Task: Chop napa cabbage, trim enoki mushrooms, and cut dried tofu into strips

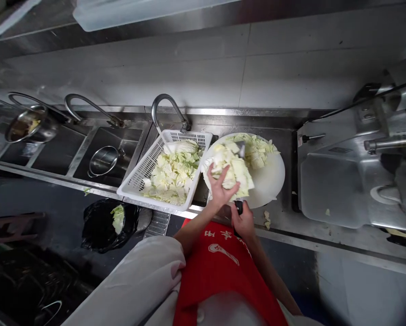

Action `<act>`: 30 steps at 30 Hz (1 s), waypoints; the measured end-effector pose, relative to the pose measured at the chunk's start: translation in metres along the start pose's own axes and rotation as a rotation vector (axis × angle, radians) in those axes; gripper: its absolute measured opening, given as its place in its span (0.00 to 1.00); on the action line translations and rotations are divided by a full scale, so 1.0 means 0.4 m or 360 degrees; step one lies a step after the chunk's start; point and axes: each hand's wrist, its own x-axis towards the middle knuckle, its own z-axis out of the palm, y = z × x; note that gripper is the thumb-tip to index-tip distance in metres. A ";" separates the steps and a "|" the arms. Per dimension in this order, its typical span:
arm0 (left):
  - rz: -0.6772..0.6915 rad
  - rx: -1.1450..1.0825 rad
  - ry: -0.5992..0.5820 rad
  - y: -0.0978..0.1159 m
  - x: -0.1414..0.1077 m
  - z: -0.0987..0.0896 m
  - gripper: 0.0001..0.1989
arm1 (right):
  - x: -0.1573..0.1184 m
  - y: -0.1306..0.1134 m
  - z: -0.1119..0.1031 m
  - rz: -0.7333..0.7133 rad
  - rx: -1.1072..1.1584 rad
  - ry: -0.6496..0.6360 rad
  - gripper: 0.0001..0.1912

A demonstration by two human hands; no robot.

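Observation:
Chopped cabbage [235,171] is heaped on the left part of a round white cutting board [269,181]. My left hand [220,188] has its fingers spread against the near side of this heap. My right hand [244,221] is closed round the black handle of a knife [239,206], at the board's near edge. Most of the blade is hidden by the cabbage; a blurred grey part shows above it. More cut cabbage [257,149] lies at the back of the board. Left of the board, a white plastic basket [138,183] holds many cabbage pieces [176,174].
A curved faucet [165,97] arches over the basket. Further left are sinks with a metal pot [103,160]. A black bin bag [96,226] with a leaf inside stands below the counter edge. At right is another sink [332,190]; cabbage scraps [267,219] lie near the front edge.

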 end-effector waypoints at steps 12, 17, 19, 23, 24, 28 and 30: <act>-0.1061 0.0646 0.0274 -0.395 0.078 -0.464 0.18 | 0.115 -0.285 0.026 -0.0314 -0.0838 -0.0789 0.14; -0.0392 0.0350 0.0103 -0.305 0.074 -0.327 0.16 | 0.125 -0.134 -0.204 -0.0113 -0.1239 -0.0146 0.15; -0.0175 0.0209 -0.0082 -0.269 0.081 -0.221 0.17 | 0.165 -0.072 -0.283 -0.0023 -0.1437 0.0131 0.17; -0.0220 0.0212 -0.0319 -0.257 0.078 -0.036 0.29 | 0.262 0.027 -0.394 0.0139 -0.1703 0.0327 0.20; -0.0283 0.0259 -0.0373 -0.262 0.074 -0.002 0.36 | 0.284 0.044 -0.415 0.0172 -0.1749 0.0315 0.20; -0.0326 0.0370 -0.0533 -0.289 0.073 0.098 0.52 | 0.358 0.090 -0.459 0.0250 -0.1872 0.0237 0.19; -0.0278 0.0343 -0.0552 -0.297 0.086 0.134 0.52 | 0.386 0.101 -0.453 0.0226 -0.1919 0.0173 0.18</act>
